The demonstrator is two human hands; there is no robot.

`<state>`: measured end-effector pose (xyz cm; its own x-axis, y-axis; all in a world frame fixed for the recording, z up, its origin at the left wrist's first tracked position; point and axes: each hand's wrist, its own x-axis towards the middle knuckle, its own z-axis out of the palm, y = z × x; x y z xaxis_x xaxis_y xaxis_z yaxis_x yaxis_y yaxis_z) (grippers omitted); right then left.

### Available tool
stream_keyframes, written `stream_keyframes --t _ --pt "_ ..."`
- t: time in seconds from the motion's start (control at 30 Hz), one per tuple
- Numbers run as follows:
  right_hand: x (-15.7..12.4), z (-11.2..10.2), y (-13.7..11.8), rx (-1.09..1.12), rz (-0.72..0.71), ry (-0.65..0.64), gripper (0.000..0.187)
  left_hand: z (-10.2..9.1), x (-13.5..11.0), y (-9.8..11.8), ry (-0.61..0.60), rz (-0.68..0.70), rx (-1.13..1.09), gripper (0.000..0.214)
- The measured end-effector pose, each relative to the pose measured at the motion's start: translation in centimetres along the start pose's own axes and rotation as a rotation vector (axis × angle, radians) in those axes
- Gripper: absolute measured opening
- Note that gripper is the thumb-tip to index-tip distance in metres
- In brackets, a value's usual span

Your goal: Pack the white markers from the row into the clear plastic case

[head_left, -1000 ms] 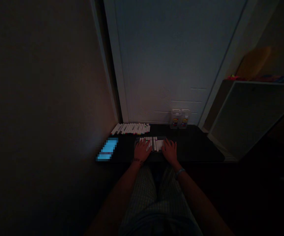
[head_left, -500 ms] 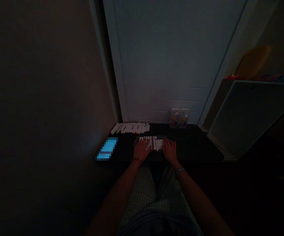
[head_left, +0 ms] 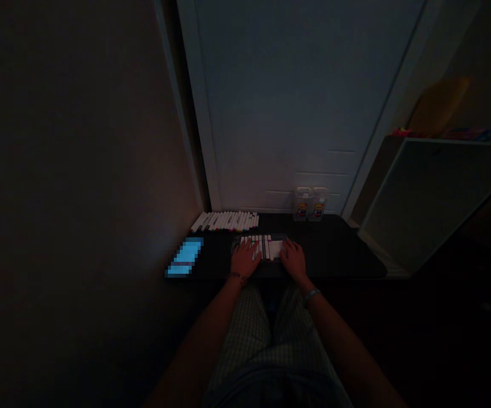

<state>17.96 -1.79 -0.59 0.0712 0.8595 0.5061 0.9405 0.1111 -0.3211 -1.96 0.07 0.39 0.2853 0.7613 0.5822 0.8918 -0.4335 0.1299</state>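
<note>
Several white markers (head_left: 266, 247) lie side by side in a shallow clear case (head_left: 280, 237) near the table's front edge. My left hand (head_left: 245, 260) rests over the left part of these markers, its fingers spread and touching them. At the case's right end is my right hand (head_left: 294, 260), fingers apart on the rim, beside a pale part of the case without markers. A longer row of white markers (head_left: 228, 221) with coloured ends lies at the back left. The dim light hides fine detail under my fingers.
Two clear plastic containers (head_left: 302, 204) with labels stand at the back right of the dark table (head_left: 338, 249). A glowing phone-like screen (head_left: 184, 258), pixelated, lies at the left front. Behind the table is a white door (head_left: 287, 113); a cabinet (head_left: 432, 192) stands to the right.
My right hand has shifted very slightly at the case's right end. The left hand, the markers and the case look the same.
</note>
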Motion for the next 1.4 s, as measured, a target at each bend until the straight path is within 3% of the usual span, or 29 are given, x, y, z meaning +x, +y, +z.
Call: stream_keyframes --t 0.2,0.53,1.4 --pt "0.10 0.00 0.09 0.043 0.018 0.016 0.037 0.02 0.04 0.02 -0.013 -0.008 0.011 0.043" --pt "0.12 -0.22 0.01 0.087 -0.002 0.043 0.049 -0.30 0.06 0.22 -0.015 -0.013 0.029 0.043" --pt "-0.26 -0.69 -0.42 0.013 -0.033 0.042 0.041 -0.40 0.20 0.26 -0.013 -0.019 -0.015 0.039"
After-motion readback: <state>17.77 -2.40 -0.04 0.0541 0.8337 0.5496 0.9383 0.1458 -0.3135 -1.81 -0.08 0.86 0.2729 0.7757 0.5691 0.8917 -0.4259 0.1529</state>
